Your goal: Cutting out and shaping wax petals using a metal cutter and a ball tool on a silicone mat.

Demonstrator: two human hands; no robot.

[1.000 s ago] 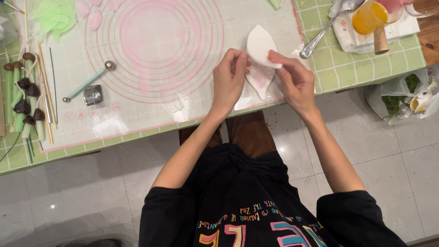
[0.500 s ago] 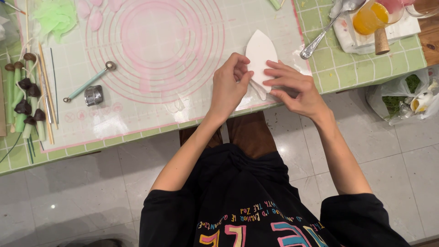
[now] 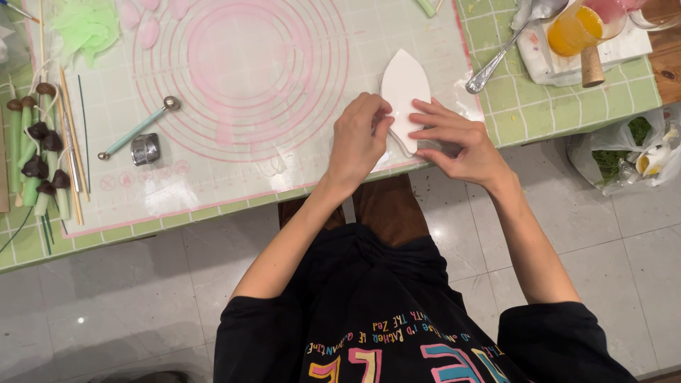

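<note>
A white, pointed petal-shaped sheet (image 3: 405, 84) lies flat on the translucent mat with pink circles (image 3: 241, 64), near the table's front edge. My left hand (image 3: 357, 140) pinches the sheet's lower left edge with curled fingers. Just to the right, my right hand (image 3: 460, 142) rests its stretched fingers across the sheet's lower right part and holds it down. The sheet's bottom end is hidden under my fingers.
A ball-tipped tool (image 3: 138, 128) and a small metal cup (image 3: 145, 149) lie on the left of the mat. Green stems with dark tips (image 3: 39, 156) line the left edge. A spoon (image 3: 507, 46), a glass of orange liquid (image 3: 574, 28) and a cork (image 3: 590, 67) sit at the right. A plastic bag (image 3: 631, 152) is on the floor.
The white sheet was held up, bent, between both hands; now it lies flat on the mat, slightly further up, with my fingers on its lower end.
</note>
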